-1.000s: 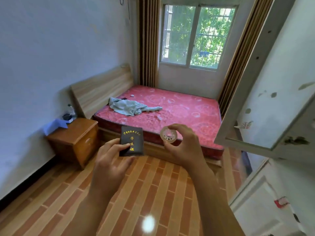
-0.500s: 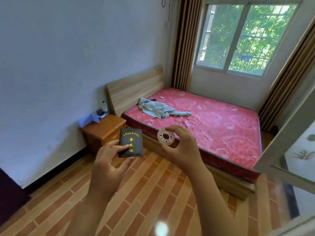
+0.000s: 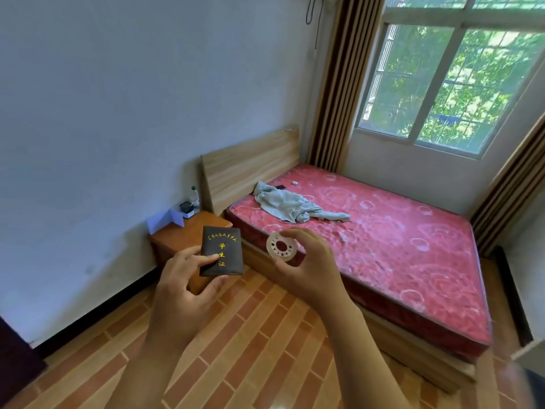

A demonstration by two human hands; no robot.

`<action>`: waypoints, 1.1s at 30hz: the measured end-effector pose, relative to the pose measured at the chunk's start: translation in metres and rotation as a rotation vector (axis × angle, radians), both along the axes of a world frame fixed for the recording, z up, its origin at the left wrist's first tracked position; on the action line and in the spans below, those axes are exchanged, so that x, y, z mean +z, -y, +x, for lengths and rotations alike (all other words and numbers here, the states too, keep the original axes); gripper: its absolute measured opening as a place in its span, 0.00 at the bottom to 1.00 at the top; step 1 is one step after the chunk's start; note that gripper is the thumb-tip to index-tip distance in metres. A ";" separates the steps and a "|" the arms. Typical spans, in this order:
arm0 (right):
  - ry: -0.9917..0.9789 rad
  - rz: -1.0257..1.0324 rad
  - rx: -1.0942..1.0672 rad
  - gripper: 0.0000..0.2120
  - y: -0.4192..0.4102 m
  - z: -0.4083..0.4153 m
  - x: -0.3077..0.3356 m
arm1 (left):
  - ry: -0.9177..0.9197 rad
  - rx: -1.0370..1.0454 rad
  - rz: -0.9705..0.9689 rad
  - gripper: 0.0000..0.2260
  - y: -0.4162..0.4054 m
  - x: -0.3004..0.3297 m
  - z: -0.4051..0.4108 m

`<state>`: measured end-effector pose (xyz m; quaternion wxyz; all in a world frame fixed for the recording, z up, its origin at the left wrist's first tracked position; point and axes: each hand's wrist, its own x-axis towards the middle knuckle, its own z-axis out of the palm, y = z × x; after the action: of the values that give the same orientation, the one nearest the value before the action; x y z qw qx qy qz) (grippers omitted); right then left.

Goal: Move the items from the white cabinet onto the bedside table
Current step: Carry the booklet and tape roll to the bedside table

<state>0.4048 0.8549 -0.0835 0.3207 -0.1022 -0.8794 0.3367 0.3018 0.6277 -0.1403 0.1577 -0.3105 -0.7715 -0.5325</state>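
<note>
My left hand (image 3: 184, 286) pinches a small dark booklet (image 3: 221, 251) with gold lettering, thumb on its cover, held upright in front of me. My right hand (image 3: 309, 264) holds a whitish plastic ring disc (image 3: 281, 247) with a dark centre hole between thumb and fingers. Beyond both hands stands the wooden bedside table (image 3: 180, 234), against the wall left of the bed. On its back edge sit a folded white paper (image 3: 165, 219), a small black-and-white box (image 3: 186, 208) and a plastic bottle (image 3: 194, 196). The white cabinet shows only as an edge at the lower right (image 3: 528, 352).
A bed with a red patterned mattress (image 3: 383, 231) and wooden headboard (image 3: 250, 163) fills the right. A grey cloth (image 3: 289, 206) lies crumpled on it. Brick-pattern floor (image 3: 236, 349) stretches from me to the table. Window and striped curtains stand behind the bed.
The view has swung left and moved closer to the bedside table; the cabinet door has slid out of sight on the right. Both hands keep holding the booklet and the ring.
</note>
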 end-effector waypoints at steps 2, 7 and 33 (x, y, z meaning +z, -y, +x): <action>0.010 0.001 -0.009 0.19 0.008 -0.029 0.001 | 0.013 0.001 -0.007 0.17 0.009 0.001 -0.029; 0.032 -0.017 0.008 0.19 0.034 -0.103 0.002 | 0.027 0.010 -0.020 0.17 0.036 0.005 -0.097; 0.171 -0.051 0.260 0.23 -0.010 -0.428 -0.026 | 0.180 0.291 -0.063 0.17 0.013 -0.028 -0.355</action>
<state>-0.0230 0.8646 -0.1098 0.1955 -0.0240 -0.9005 0.3877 -0.0536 0.6143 -0.1680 0.1535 -0.1515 -0.8355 -0.5055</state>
